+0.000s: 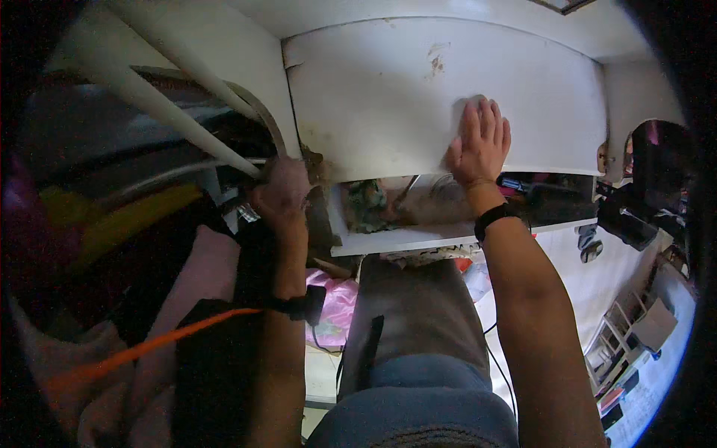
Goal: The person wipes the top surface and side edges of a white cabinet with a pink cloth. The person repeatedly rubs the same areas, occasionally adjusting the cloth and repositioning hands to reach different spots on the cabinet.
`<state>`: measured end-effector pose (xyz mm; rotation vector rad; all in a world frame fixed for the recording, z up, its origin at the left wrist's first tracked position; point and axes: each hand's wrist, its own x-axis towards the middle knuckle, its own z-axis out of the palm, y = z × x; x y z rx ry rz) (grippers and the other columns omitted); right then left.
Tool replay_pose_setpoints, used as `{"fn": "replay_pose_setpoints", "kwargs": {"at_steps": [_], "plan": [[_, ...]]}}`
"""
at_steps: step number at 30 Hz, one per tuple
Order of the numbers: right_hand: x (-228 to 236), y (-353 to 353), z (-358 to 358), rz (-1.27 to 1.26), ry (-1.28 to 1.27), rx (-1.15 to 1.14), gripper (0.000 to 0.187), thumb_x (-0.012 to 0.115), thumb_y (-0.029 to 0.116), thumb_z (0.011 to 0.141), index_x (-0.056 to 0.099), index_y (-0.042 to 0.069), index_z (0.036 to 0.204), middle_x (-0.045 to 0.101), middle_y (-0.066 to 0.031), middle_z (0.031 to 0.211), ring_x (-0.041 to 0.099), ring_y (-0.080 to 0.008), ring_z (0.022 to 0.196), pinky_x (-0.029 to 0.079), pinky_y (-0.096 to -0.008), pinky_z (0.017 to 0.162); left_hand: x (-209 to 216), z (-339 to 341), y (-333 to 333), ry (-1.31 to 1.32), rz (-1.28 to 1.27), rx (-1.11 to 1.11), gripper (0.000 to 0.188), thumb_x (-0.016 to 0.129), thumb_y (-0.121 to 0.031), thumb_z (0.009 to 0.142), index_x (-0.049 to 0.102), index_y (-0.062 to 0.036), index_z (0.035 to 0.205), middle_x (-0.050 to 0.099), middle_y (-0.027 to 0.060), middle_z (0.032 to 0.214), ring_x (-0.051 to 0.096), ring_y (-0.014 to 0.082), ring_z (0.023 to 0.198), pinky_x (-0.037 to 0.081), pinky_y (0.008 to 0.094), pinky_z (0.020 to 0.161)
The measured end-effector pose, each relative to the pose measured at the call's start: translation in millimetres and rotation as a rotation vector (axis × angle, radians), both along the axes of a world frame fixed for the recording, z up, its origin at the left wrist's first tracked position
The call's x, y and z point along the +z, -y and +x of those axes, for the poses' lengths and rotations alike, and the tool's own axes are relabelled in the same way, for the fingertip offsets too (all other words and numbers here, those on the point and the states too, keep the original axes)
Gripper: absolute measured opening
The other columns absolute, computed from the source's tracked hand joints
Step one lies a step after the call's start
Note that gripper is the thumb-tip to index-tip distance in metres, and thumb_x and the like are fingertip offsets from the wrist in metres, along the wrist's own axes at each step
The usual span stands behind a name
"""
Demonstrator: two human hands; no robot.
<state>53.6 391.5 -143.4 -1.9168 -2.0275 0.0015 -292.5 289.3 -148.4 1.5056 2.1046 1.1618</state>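
My right hand [484,145] lies flat on a white top panel [373,89], its fingers stretched out and slightly spread. Brown stains mark the panel. Below its front edge a white drawer [455,235] stands pulled out, holding a greenish crumpled thing [366,201] and dark items at its right end. My left hand [285,188] is curled beside the panel's left corner, near the end of a white metal tube [187,123]. The hand is blurred, and whatever its fingers close on cannot be made out.
Dark and pink cloths [205,269] are heaped at the left, with an orange strap [149,347] across them. A shiny pink cloth [332,302] lies below the drawer. At the right are black objects [631,216] and a white rack [616,328].
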Motion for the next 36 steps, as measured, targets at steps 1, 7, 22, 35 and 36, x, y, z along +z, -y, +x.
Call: {"fn": "replay_pose_setpoints", "kwargs": {"at_steps": [1,7,22,35,36], "plan": [[-1,0,0,0.008,0.001,-0.002,0.074,0.063,0.025,0.070,0.042,0.018,0.140,0.033,-0.0086,0.150,0.025,-0.0295,0.142,0.017,-0.0514,0.115,-4,1,7,0.169,0.002,0.092,0.066,0.064,0.004,0.078,0.033,-0.0079,0.136,0.042,0.0141,0.131,0.046,0.0261,0.115,0.041,0.0383,0.098],[-3,0,0,0.044,-0.007,0.002,0.072,0.062,0.026,0.071,0.043,0.019,0.140,0.035,-0.0087,0.150,0.027,-0.0300,0.141,0.018,-0.0515,0.115,2,-1,11,0.621,-0.116,0.144,0.063,0.061,0.000,0.082,0.032,-0.0102,0.137,0.047,0.0114,0.126,0.050,0.0222,0.113,0.046,0.0329,0.090],[-4,-1,3,0.030,-0.003,0.002,0.073,0.061,0.027,0.069,0.044,0.019,0.140,0.035,-0.0093,0.150,0.027,-0.0313,0.141,0.017,-0.0516,0.115,49,-3,-4,0.779,-0.270,0.041,0.071,0.070,-0.003,0.077,0.034,-0.0130,0.138,0.059,0.0112,0.115,0.067,0.0237,0.072,0.050,0.0270,0.048],[-2,0,1,0.072,0.001,0.000,0.071,0.063,0.025,0.069,0.046,0.020,0.138,0.038,-0.0076,0.148,0.030,-0.0294,0.140,0.020,-0.0507,0.115,54,-19,-11,1.231,-0.251,-0.028,0.055,0.051,-0.046,0.095,0.044,-0.0061,0.132,0.057,0.0095,0.117,0.061,0.0214,0.096,0.058,0.0379,0.071],[-2,0,1,0.068,0.005,0.000,0.071,0.063,0.026,0.069,0.046,0.020,0.138,0.038,-0.0077,0.148,0.030,-0.0294,0.140,0.020,-0.0507,0.115,56,-19,-11,1.104,-0.322,0.006,0.050,0.056,-0.039,0.094,0.045,-0.0072,0.130,0.057,0.0092,0.117,0.061,0.0211,0.095,0.058,0.0376,0.071]]}}
